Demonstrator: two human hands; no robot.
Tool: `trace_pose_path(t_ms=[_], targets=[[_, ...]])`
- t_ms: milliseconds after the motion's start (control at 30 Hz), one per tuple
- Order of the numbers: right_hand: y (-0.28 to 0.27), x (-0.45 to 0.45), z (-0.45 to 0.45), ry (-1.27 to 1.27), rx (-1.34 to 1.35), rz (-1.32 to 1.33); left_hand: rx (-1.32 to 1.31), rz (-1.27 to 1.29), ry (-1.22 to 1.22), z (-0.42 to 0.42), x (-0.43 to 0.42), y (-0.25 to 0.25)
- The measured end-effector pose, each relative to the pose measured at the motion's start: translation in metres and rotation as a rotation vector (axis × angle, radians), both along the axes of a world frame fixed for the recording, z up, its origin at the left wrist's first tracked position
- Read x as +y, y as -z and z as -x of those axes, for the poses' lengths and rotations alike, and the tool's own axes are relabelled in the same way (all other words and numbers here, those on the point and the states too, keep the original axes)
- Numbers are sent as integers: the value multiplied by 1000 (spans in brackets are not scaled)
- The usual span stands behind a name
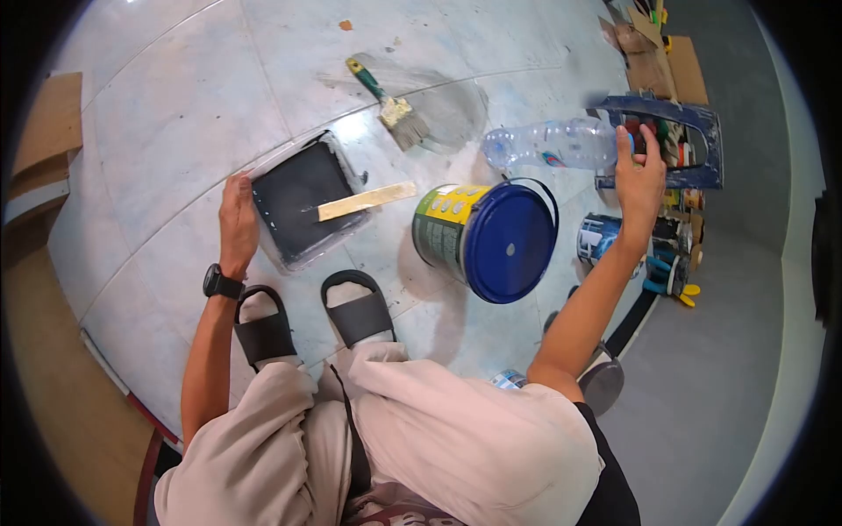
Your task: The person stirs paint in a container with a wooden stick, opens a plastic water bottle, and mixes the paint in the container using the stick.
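Note:
My left hand grips the left edge of a clear-rimmed tray with dark liquid in it, fingers held together. Across the tray's right side lies a flat wooden stick. My right hand has its fingers around the blue-capped end of a clear plastic bottle, which lies sideways with its base to the left. Between my hands stands a paint bucket with a dark blue lid. A green-handled brush rests on the floor beyond the tray.
A dark blue plastic stool is at the right, beside the bottle's cap. Near it are a paint can, pliers-like tools with yellow and blue grips and cardboard. My sandalled feet are below the tray. Wooden furniture stands left.

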State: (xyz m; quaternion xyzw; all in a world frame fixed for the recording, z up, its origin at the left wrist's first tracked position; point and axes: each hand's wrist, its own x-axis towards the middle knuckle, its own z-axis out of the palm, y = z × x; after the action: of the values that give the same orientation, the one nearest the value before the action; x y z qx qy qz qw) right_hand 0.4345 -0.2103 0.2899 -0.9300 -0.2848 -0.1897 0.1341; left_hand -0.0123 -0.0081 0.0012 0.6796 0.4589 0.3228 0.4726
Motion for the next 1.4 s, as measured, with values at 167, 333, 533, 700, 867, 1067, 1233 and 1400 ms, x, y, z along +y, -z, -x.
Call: trace_pose_path(t_ms=[167,333,533,700,867,1067,1233,1400], targets=[[18,2,0,-196,39,-54,67,-90,-51,2,2,-15],[-38,33,91,-461,-146,-319,-56,-91,-133,5,19,-64],[-73,56,139,-775,-146,-605,-352,-526,272,-32,30,-208],[-52,93,193,-1023,544,-719,-224,-706,358,-47,5,-268],[-23,112,236,-923,867,-546,76,-712,380,-19,5,-251],[19,101,244,-1042,910,-261,158,-214,510,27,-12,-229],[60,83,249,-1311,980,-248,155,102,736,62,-6,-207],[69,63,253,-1368,1068,-67,107,393,950,73,0,-192]])
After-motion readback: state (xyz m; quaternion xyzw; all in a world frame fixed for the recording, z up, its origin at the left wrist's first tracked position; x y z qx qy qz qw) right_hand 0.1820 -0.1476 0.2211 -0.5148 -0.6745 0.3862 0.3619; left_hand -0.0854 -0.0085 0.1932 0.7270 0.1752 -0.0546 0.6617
